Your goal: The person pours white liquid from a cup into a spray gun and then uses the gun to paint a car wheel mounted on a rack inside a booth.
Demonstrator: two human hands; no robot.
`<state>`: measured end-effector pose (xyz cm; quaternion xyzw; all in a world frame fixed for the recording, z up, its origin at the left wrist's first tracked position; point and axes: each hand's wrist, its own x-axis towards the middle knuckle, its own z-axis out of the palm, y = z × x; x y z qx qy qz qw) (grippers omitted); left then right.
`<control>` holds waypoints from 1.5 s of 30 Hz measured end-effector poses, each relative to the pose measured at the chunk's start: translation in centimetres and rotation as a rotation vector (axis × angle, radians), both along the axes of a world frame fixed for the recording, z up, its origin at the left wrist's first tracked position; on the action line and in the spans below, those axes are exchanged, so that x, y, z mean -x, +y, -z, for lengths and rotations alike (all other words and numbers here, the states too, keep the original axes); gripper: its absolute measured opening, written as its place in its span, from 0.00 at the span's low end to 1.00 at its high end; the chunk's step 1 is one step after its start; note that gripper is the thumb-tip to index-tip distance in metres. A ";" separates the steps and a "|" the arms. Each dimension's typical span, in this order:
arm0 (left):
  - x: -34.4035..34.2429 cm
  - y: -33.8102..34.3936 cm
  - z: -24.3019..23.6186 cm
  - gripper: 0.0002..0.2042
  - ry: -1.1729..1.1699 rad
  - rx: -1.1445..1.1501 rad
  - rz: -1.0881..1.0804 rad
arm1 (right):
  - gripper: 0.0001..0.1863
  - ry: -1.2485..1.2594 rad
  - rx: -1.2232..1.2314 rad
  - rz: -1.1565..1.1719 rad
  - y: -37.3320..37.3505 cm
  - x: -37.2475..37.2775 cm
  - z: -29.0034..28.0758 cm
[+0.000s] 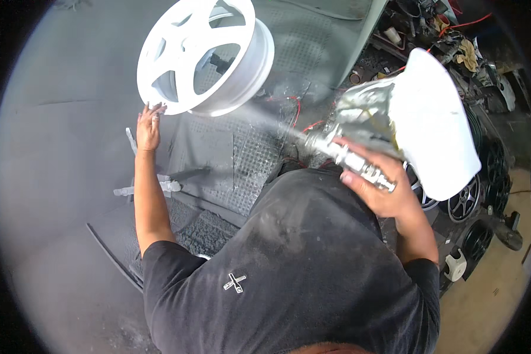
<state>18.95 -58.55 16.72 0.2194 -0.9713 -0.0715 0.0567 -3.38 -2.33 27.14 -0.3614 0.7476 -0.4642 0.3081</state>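
Observation:
A white five-spoke wheel rim [203, 56] stands tilted on a stand at the upper middle. My left hand [148, 127] reaches up to its lower left edge, fingers touching the rim. My right hand [383, 186] grips a metal spray gun [351, 156] with a large white paint cup [436, 124] on top. The nozzle points left toward the rim, and a thin mist of spray [265, 118] runs from the nozzle to the rim's lower side.
Grey paint-coated walls and a gridded floor [248, 159] surround the stand, whose white legs [159, 186] show below the rim. Red wires [298, 109] lie near the stand. Several dark wheel rims [469, 200] and cluttered parts sit at the right.

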 end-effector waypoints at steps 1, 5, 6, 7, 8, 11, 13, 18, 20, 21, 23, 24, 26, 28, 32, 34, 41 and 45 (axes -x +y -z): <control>0.1 -0.5 -0.1 0.20 0.002 0.002 0.001 | 0.26 0.096 0.030 0.052 0.0 0.6 0.2; 2.4 1.1 -0.8 0.18 0.112 0.225 -0.162 | 0.26 0.189 0.148 0.285 0.6 2.8 1.4; 3.8 3.2 -0.9 0.18 0.170 0.123 -0.152 | 0.25 0.204 0.206 0.363 0.3 3.1 1.9; 5.1 5.6 -1.0 0.17 0.228 0.021 -0.148 | 0.24 0.128 0.219 0.407 0.0 3.4 2.1; 6.0 8.3 -1.1 0.17 0.225 -0.001 -0.081 | 0.25 0.053 0.199 0.417 -0.1 3.3 2.2; 7.3 12.7 0.1 0.17 0.152 -0.088 0.009 | 0.25 -0.122 0.079 0.313 -0.1 1.8 2.5; 7.8 14.4 0.1 0.16 0.182 0.052 -0.005 | 0.25 -0.104 0.071 0.140 0.0 0.7 2.2; 5.9 13.1 0.4 0.17 0.195 0.011 -0.039 | 0.25 -0.032 0.057 0.061 -0.9 -0.8 1.9; 5.3 12.6 0.5 0.17 0.198 0.015 -0.029 | 0.25 0.034 0.035 0.107 -0.8 0.0 2.1; 5.1 12.4 0.6 0.17 0.193 0.021 -0.011 | 0.25 0.054 0.065 0.144 -0.6 0.3 2.3; 4.7 12.0 1.0 0.17 0.189 0.026 0.008 | 0.24 0.136 0.049 0.218 -0.1 1.3 2.8; 4.6 11.9 1.3 0.17 0.194 0.028 0.000 | 0.24 0.114 0.075 0.280 -0.1 1.6 3.1; 4.4 11.8 1.6 0.17 0.197 0.030 -0.004 | 0.24 0.140 0.100 0.379 -0.4 2.4 3.8; 4.2 11.9 1.7 0.18 0.182 0.030 -0.044 | 0.24 0.052 0.103 0.393 -0.5 3.3 4.4; 3.7 10.8 1.9 0.18 0.175 0.036 -0.033 | 0.26 -0.029 -0.017 0.234 -0.1 1.1 5.6; 3.5 10.0 1.9 0.18 0.198 0.004 -0.017 | 0.25 -0.255 0.022 0.127 -0.1 0.1 4.8; 1.7 6.6 1.8 0.19 0.158 -0.046 -0.015 | 0.24 0.113 0.009 0.216 0.0 1.6 6.2; 1.4 4.8 1.3 0.18 0.110 -0.032 -0.006 | 0.25 0.196 -0.019 0.312 0.6 3.0 4.9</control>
